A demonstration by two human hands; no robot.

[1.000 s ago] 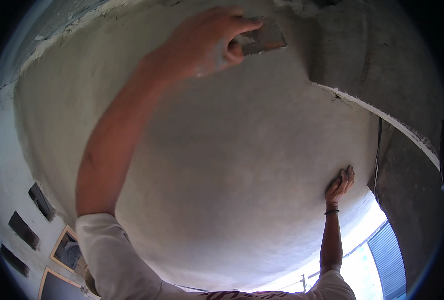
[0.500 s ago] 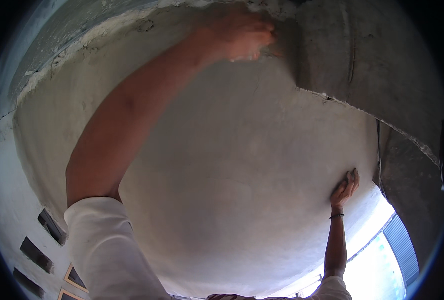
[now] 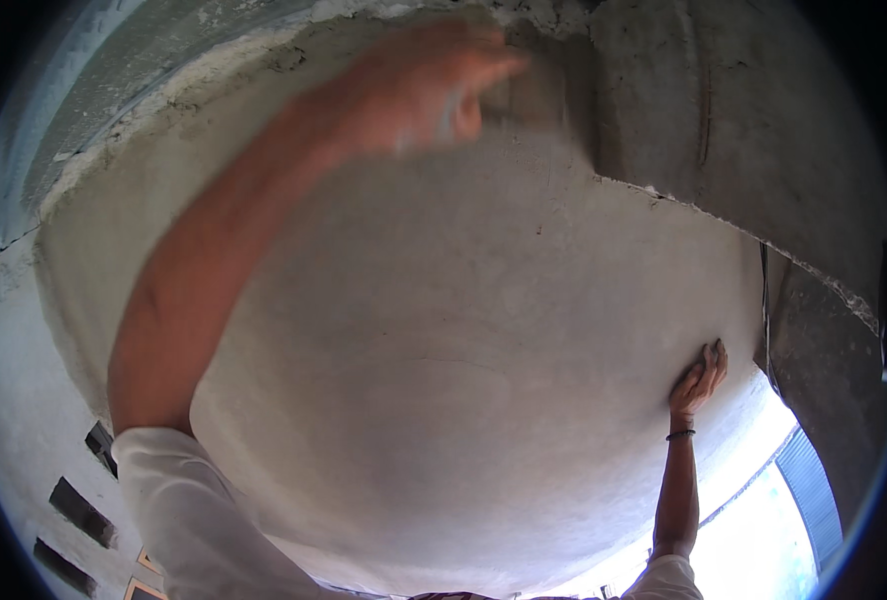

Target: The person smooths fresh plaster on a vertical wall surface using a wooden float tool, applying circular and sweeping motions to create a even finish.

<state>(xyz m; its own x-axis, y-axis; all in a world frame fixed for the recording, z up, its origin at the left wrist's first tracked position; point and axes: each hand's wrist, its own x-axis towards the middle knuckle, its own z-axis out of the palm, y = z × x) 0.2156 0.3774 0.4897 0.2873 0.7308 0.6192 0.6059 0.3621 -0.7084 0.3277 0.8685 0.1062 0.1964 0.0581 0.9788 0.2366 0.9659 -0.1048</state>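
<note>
My left hand [image 3: 419, 85] is raised high against the grey plastered surface [image 3: 414, 300], smeared by motion. Its fingers are closed round what looks like a plastering trowel [image 3: 529, 95]; the flat blade is only a brownish blur beside the fingertips, and the handle is mostly hidden in the hand. At the lower right, my right hand [image 3: 699, 383] rests with its palm side on the same surface, fingers stretched out and holding nothing. A dark bracelet [image 3: 681, 435] circles that wrist.
Rough, broken plaster [image 3: 164, 85] borders the upper left. A darker concrete beam [image 3: 744, 110] juts in at the upper right, with a black cable [image 3: 766, 300] hanging below it. Dark rectangular openings [image 3: 82, 510] pierce the wall at lower left. Bright light enters at lower right beside blue corrugated sheeting [image 3: 812, 490].
My left hand has swept leftward and a little down, its elbow dropping toward the lower left. My right hand stays on the surface; the whole view has shifted slightly.
</note>
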